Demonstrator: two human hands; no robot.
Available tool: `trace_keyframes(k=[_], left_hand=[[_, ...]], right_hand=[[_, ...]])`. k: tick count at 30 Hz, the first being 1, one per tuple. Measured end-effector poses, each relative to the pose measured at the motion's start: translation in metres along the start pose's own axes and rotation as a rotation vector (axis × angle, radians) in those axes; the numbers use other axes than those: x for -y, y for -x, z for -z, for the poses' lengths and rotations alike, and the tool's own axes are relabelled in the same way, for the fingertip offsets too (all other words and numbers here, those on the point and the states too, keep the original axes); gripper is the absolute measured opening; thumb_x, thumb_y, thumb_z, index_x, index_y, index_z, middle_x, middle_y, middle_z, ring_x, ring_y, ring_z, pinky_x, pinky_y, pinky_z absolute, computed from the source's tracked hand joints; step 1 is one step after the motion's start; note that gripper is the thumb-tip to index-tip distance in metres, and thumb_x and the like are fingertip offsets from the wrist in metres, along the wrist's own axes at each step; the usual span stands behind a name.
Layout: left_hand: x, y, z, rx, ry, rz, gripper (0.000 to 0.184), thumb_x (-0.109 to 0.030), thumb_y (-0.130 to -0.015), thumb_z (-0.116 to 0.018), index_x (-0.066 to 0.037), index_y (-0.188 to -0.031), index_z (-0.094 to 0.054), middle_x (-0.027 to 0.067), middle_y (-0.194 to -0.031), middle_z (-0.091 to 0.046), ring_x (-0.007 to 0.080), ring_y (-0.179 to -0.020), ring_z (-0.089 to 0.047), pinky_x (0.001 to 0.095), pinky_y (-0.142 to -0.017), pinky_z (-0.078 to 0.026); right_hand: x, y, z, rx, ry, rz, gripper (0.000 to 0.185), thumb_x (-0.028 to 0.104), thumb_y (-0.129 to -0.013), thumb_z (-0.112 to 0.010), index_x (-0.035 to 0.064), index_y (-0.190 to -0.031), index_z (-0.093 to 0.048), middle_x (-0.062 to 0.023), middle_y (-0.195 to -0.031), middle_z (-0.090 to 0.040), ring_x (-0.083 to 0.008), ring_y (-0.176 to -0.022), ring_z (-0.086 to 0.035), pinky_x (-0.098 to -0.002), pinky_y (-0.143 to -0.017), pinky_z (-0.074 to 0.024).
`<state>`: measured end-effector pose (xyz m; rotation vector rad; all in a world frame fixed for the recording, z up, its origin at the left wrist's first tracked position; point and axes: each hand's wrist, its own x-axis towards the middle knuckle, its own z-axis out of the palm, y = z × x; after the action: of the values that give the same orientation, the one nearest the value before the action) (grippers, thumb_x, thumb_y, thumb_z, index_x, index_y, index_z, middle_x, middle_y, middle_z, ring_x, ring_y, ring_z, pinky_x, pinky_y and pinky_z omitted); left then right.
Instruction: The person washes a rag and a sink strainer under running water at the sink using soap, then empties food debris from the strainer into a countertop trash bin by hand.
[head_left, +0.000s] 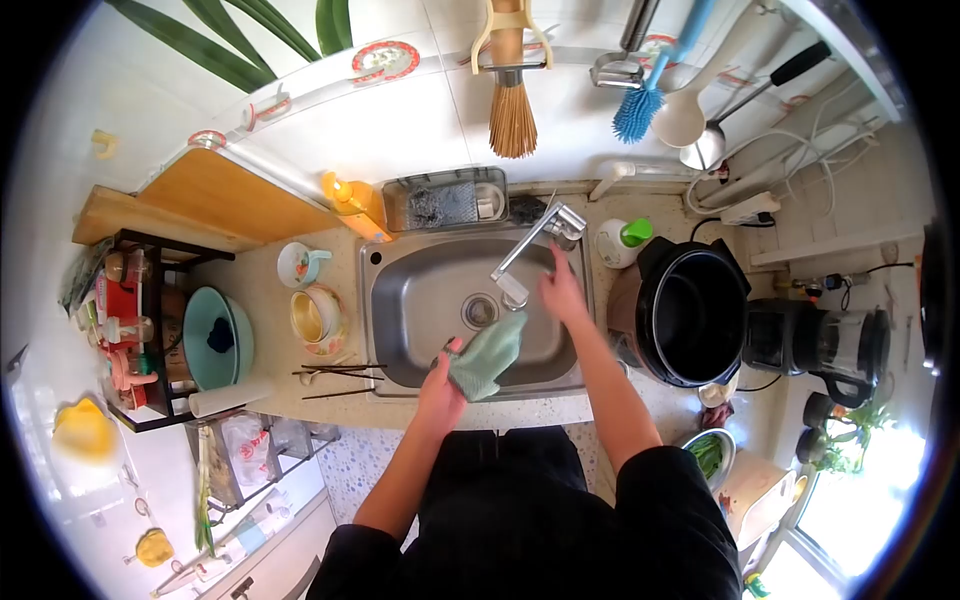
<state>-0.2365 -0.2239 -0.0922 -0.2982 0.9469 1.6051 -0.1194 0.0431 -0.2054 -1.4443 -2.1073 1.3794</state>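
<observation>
Head cam: fingers of L hand clamp green cloth over front part of sink; R hand is up nr tap, 1 finger out, rest curled, can't tell if touching. Further L, chopsticks straddle sink edge & desk. Risks: outward L-hand swing cd knock 'em in; hard flow onto cloth cd splash desk.

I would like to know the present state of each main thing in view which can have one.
Green textured cloth: held bunched in the left hand
Silver metal faucet: no water stream visible
Black round electric cooker: open at top
Orange plastic bottle: standing
White bottle with green top: standing
Pale-blue round plastic basin: holding something dark blue
Brown thin chopsticks: lying
Blue bristled brush: hanging
</observation>
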Motion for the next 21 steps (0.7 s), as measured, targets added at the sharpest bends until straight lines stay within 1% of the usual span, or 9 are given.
trace_keyframes(k=[3,5,7,9,10,13,17,20,21], left_hand=[[0.014,-0.039,0.02,0.037,0.129,0.02,0.049,-0.043,-0.111,-0.031,-0.017,-0.153,-0.036,0.0117,-0.145,-0.052,0.0306,-0.13,-0.054,0.0484,-0.109,-0.043],[0.021,-0.061,0.034,0.105,0.156,0.043,0.047,-0.043,-0.111,-0.029,-0.021,-0.152,-0.038,0.011,-0.144,-0.053,0.0307,-0.129,-0.054,0.0488,-0.108,-0.044],[0.027,-0.081,0.032,0.048,0.214,0.052,0.045,-0.044,-0.111,-0.027,-0.024,-0.148,-0.043,0.0108,-0.142,-0.054,0.0313,-0.128,-0.055,0.0491,-0.106,-0.045],[0.031,-0.096,0.03,0.057,0.286,0.081,0.045,-0.044,-0.111,-0.028,-0.023,-0.147,-0.045,0.0106,-0.142,-0.054,0.0315,-0.128,-0.055,0.0495,-0.107,-0.044],[0.032,-0.103,0.03,0.087,0.292,0.104,0.045,-0.044,-0.111,-0.026,-0.024,-0.145,-0.048,0.0093,-0.145,-0.053,0.032,-0.132,-0.051,0.0499,-0.111,-0.041],[0.038,-0.129,0.021,0.093,0.367,0.098,0.043,-0.041,-0.112,-0.023,-0.02,-0.139,-0.048,0.0104,-0.144,-0.052,0.0318,-0.129,-0.052,0.0477,-0.11,-0.041],[0.046,-0.159,0.012,0.094,0.447,0.062,0.042,-0.042,-0.111,-0.025,-0.019,-0.136,-0.05,0.0104,-0.145,-0.052,0.0304,-0.134,-0.048,0.0487,-0.113,-0.038],[0.053,-0.173,0.011,0.105,0.451,0.071,0.04,-0.041,-0.111,-0.028,-0.018,-0.134,-0.051,0.0096,-0.145,-0.052,0.0291,-0.135,-0.047,0.0479,-0.114,-0.037],[0.055,-0.177,0.012,0.133,0.461,0.077,0.04,-0.04,-0.111,-0.029,-0.017,-0.134,-0.052,0.0093,-0.143,-0.053,0.0289,-0.134,-0.049,0.047,-0.113,-0.037]], right_hand=[[0.021,-0.043,-0.008,-0.047,0.008,-0.058,0.074,0.018,-0.091,-0.059,0.0159,-0.157,-0.025,-0.0271,-0.093,-0.069,-0.0479,-0.087,-0.066,-0.0526,-0.079,-0.0524],[0.01,-0.078,-0.023,-0.072,-0.018,-0.089,0.078,0.017,-0.091,-0.06,0.0165,-0.158,-0.022,-0.0255,-0.092,-0.07,-0.0445,-0.086,-0.068,-0.0506,-0.079,-0.0536],[0.011,-0.083,-0.025,-0.019,-0.06,-0.141,0.08,0.017,-0.09,-0.061,0.0172,-0.159,-0.02,-0.0235,-0.092,-0.071,-0.0402,-0.085,-0.07,-0.0479,-0.079,-0.0547],[0.04,-0.074,-0.012,0.117,-0.124,-0.207,0.082,0.017,-0.09,-0.062,0.018,-0.16,-0.019,-0.0209,-0.092,-0.073,-0.0349,-0.084,-0.072,-0.0447,-0.078,-0.0557],[0.035,-0.074,-0.015,0.104,-0.116,-0.212,0.085,0.018,-0.089,-0.066,0.0191,-0.161,-0.019,-0.0146,-0.087,-0.073,-0.0282,-0.08,-0.072,-0.0411,-0.076,-0.0561],[0.0,-0.063,-0.025,0.078,-0.167,-0.085,0.083,0.019,-0.089,-0.067,0.0197,-0.16,-0.023,-0.013,-0.089,-0.072,-0.0283,-0.081,-0.071,-0.0392,-0.077,-0.0559],[-0.053,-0.014,-0.054,-0.009,-0.303,0.017,0.071,0.026,-0.095,-0.066,0.0142,-0.156,-0.034,-0.012,-0.114,-0.069,-0.0228,-0.103,-0.067,-0.037,-0.088,-0.0537],[-0.094,0.009,-0.092,-0.06,-0.49,-0.344,0.065,0.04,-0.098,-0.061,0.0099,-0.153,-0.041,-0.0116,-0.129,-0.062,-0.0221,-0.117,-0.061,-0.0401,-0.099,-0.049],[-0.091,0.014,-0.093,-0.004,-0.674,-0.49,0.064,0.043,-0.099,-0.058,0.0093,-0.151,-0.043,-0.012,-0.133,-0.06,-0.0227,-0.12,-0.059,-0.0406,-0.101,-0.0474]])
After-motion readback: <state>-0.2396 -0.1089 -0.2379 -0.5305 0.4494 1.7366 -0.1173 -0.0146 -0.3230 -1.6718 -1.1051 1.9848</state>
